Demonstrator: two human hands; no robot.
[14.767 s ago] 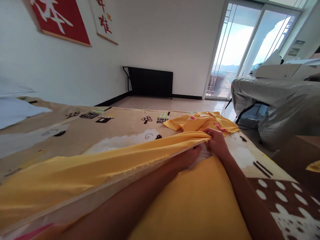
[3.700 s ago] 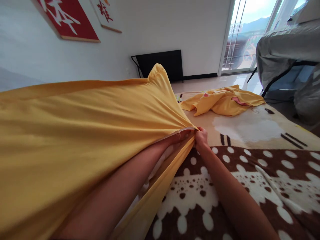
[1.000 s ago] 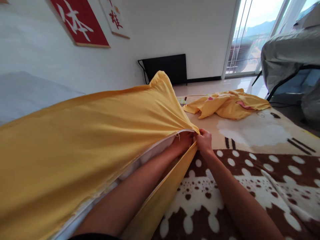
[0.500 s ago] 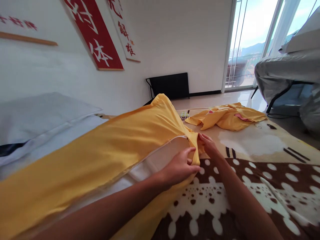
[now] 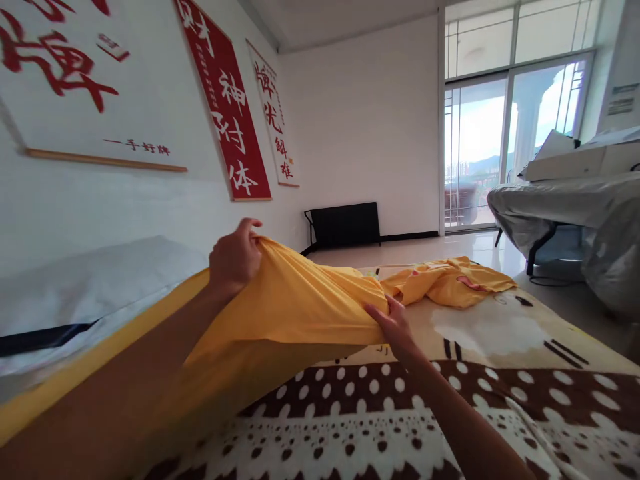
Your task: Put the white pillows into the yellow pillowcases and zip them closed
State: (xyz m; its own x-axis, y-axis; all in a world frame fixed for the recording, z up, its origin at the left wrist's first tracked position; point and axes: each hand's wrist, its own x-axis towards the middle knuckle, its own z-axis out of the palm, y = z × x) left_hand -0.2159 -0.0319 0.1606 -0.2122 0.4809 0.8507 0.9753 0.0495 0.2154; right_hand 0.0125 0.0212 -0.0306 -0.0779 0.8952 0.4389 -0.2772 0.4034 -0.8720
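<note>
A yellow pillowcase [image 5: 310,300] is stretched taut between my two hands above the bed. My left hand [image 5: 236,255] is closed on its raised upper edge, the thumb side pointing up. Lower and to the right, my right hand [image 5: 395,325] grips the pillowcase near its right end, thumb and fingers pressed into the cloth. The white inside seen earlier is hidden behind the lifted fabric. Just beyond my right hand lies a second, crumpled yellow cloth [image 5: 455,283] with pink patches.
Underneath spreads a brown and cream patterned blanket [image 5: 360,407]. White bedding [image 5: 150,267] lies along the left wall. A black folded panel [image 5: 345,223] leans at the far wall. Plastic covers a table [image 5: 560,203] at right, near a glass door [image 5: 475,153].
My left hand has moved up and left, lifting the pillowcase's edge over the white inside. My right hand now grips it slightly lower. The view has tilted upward.
</note>
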